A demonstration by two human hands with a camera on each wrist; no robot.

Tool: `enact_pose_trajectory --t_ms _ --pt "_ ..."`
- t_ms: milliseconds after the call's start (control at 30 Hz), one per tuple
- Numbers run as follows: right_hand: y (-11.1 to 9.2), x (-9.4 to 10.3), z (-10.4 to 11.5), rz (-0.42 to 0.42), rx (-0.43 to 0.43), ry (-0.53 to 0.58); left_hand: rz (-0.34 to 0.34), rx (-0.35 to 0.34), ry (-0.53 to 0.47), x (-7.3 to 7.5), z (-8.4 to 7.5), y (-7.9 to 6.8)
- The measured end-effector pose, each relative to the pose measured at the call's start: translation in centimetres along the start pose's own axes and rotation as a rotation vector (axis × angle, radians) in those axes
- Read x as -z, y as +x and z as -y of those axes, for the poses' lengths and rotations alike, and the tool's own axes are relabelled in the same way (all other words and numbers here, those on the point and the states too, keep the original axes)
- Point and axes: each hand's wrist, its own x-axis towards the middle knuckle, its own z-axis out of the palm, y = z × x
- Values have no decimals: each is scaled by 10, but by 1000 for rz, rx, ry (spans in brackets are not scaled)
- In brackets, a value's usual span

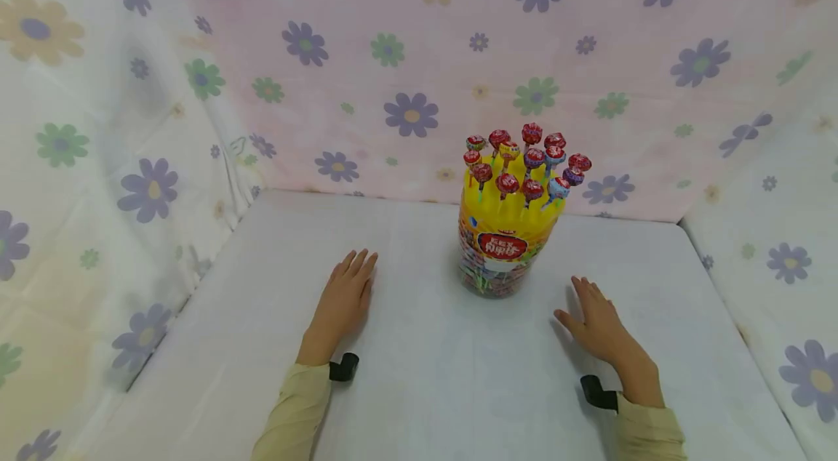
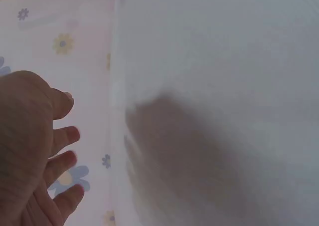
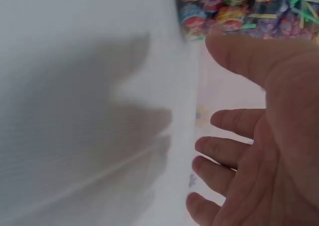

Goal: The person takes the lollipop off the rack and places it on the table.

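Observation:
A clear tub of lollipops [image 1: 500,246] stands upright on the white table, right of the middle in the head view. Its yellow lid [image 1: 512,208] carries several wrapped lollipops [image 1: 507,185] stuck in by their sticks. To the left of the tub is my left hand [image 1: 342,297], fingers extended, holding nothing. My right hand [image 1: 594,323] is nearer the tub, on its right side, with the thumb spread from the fingers and nothing held. In the right wrist view, wrapped candies [image 3: 229,16] show through the tub's lower part beyond the thumb.
The white table [image 1: 419,374] reaches back to a pink flowered cloth [image 1: 366,83]. Flowered cloth walls [image 1: 131,141] also hang at the left and right. Black wrist camera mounts [image 1: 343,368] stick out from both beige sleeves [image 1: 297,410].

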Motion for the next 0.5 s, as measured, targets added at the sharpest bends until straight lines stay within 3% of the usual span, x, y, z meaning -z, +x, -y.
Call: enact_pose_trajectory --t_ms 233,367,500 --pt "15 21 16 -3 48 189 6 -62 -189 7 -14 22" --pt "29 30 27 -49 79 317 10 -67 -335 14 -30 41" --pt "47 32 37 -139 177 501 -45 -100 -501 20 -49 64"
